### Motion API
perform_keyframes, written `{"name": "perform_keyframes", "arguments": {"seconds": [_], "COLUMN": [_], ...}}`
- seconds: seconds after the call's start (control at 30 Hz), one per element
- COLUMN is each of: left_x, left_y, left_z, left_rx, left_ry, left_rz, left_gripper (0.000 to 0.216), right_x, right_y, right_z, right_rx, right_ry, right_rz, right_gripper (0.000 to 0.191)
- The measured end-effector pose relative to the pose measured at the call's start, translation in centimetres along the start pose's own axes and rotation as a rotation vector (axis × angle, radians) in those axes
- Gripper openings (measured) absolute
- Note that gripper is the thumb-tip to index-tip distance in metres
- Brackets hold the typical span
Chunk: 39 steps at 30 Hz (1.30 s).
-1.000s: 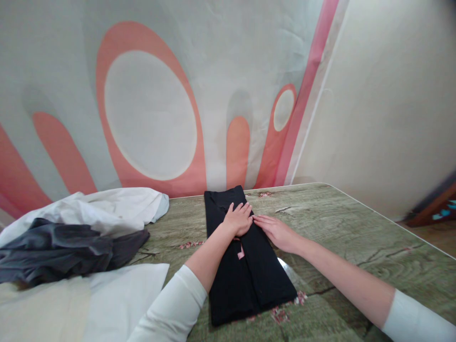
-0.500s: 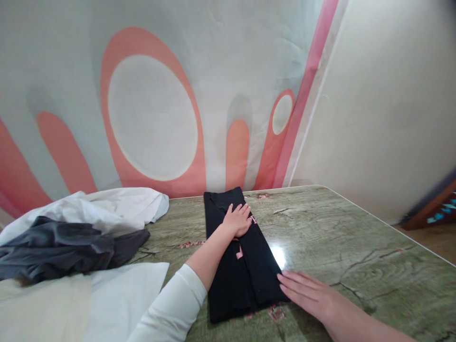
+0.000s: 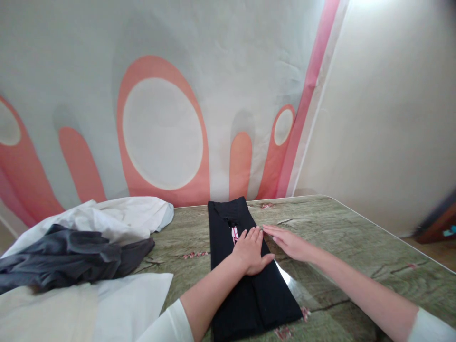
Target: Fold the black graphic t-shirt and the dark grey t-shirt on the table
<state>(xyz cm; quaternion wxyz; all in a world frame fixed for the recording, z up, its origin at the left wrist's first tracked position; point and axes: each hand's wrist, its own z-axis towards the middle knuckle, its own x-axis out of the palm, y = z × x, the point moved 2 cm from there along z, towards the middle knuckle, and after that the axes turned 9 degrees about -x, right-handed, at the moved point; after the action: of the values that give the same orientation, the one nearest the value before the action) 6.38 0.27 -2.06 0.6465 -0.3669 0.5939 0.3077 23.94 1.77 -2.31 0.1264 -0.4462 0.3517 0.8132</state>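
A black garment, folded into a long strip, lies on the wood-patterned table. A bit of pink and white print shows through a gap between its folds. My left hand rests palm down across the middle of the strip, fingers stretched out. At the strip's right edge, my right hand has its fingers straight, their tips close to those of the left hand. Neither hand grasps anything. Part of the print is hidden beneath the left hand.
To the left lie a crumpled white cloth, a dark grey garment and a cream and white cloth nearer me. Behind the table stands a wall with a coral pattern.
My right hand has moved away from me along the garment's right edge, from its near corner. The left hand has shifted slightly nearer me and to the right. The view has tilted up.
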Motion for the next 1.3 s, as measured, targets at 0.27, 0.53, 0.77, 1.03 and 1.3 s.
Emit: {"name": "perform_keyframes", "arguments": {"seconds": [0.27, 0.53, 0.77, 1.03, 1.3], "left_x": [-0.5, -0.9, -1.6, -1.6, -1.5], "left_y": [-1.7, -1.9, -1.8, -1.8, -1.7], "left_z": [-2.1, -2.6, -2.9, -2.9, -3.0], "left_rx": [-0.001, -0.007, 0.011, 0.017, 0.022], "left_ry": [0.072, 0.087, 0.072, 0.045, 0.026], "left_rz": [-0.055, -0.085, -0.128, -0.126, -0.105], "left_gripper": [0.090, 0.091, 0.098, 0.097, 0.096], "right_x": [3.1, 3.7, 3.4, 6.5, 5.6], "right_y": [-4.5, -8.6, -8.7, -7.1, -9.9], "right_z": [8.7, 12.7, 15.2, 15.4, 18.1], "right_rx": [0.050, 0.291, 0.357, 0.274, 0.394], "right_ry": [0.166, 0.169, -0.003, 0.140, -0.015], "right_rz": [-0.192, -0.314, -0.391, -0.317, -0.216], "right_gripper": [0.048, 0.059, 0.054, 0.077, 0.069]}}
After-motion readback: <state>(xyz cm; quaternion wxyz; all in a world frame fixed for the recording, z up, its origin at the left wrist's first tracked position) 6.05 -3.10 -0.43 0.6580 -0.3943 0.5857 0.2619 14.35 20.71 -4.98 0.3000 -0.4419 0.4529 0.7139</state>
